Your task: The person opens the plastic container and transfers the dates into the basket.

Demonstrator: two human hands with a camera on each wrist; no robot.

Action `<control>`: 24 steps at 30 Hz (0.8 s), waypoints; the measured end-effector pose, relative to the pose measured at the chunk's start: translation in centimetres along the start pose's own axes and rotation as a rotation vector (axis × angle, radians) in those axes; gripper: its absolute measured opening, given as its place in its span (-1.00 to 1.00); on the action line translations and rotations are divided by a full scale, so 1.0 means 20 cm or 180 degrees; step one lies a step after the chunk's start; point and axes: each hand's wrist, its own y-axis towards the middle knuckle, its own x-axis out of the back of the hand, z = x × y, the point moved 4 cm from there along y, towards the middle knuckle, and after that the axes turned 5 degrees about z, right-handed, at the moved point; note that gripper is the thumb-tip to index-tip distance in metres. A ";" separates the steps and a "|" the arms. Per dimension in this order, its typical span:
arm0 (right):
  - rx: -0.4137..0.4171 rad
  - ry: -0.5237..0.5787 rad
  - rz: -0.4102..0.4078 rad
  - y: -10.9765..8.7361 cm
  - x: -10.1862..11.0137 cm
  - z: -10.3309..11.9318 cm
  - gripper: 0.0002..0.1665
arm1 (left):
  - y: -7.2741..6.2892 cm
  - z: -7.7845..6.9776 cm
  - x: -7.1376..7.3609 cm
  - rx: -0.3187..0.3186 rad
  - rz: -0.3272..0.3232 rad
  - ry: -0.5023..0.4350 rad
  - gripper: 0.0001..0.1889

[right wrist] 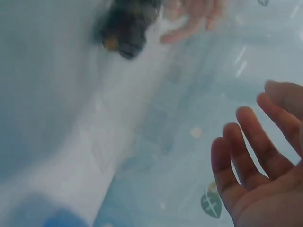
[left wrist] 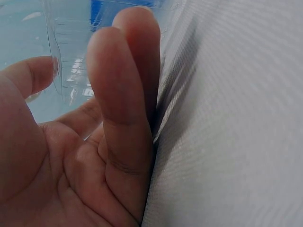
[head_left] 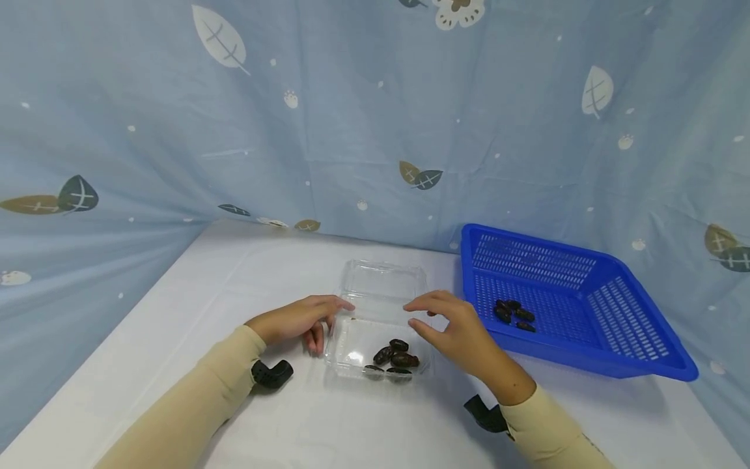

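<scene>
Overall, the largest item observed is a blue curtain [head_left: 351, 130] printed with leaves, paw marks and a flower, hanging behind a white-covered surface [head_left: 263, 260]. At the right rear of the surface sits a blue perforated plastic basket [head_left: 562, 312], upright and close to the curtain. Beige sleeves [head_left: 193, 397] cover both forearms, reaching in from the near side. Between the hands, and apart from the basket, lies a clear plastic clamshell container [head_left: 363, 335]; its hinged lid [head_left: 383, 280] is folded back away from the person, leaving the tray uncovered.

The right hand [head_left: 459, 329] is open and unloaded, its fingers loosely bent, poised beside the right edge of the container near the hinge. The left hand [head_left: 295, 322] is at the container's left side, lower fingers against the surface and one digit reaching the clear edge; whether it pinches that edge cannot be determined.

A black angled fitting [head_left: 272, 374] shows at the left wrist, with a similar one at the right. Smallest are the dates, dark brown and glossy: one group [head_left: 405, 360] rests in the near right part of the tray, another group [head_left: 524, 314] on the basket floor, toward its left side.
</scene>
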 end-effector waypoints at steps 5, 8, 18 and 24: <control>-0.0069 0.0166 0.0494 0.03 -0.11 0.00 -0.70 | 0.00 0.00 0.00 0.0010 0.0034 -0.0040 -0.46; -0.0243 0.0237 0.0767 0.05 -0.16 -0.01 -0.70 | 0.00 -0.01 0.00 0.0029 0.0033 -0.0050 -0.46; -0.0397 -0.0017 0.1295 0.08 -0.26 -0.05 -0.77 | 0.00 -0.02 0.00 0.0051 0.0048 -0.0029 -0.51; -0.0294 -0.0128 0.1331 0.08 -0.27 -0.04 -0.76 | 0.01 -0.01 0.00 0.0049 0.0024 -0.0054 -0.49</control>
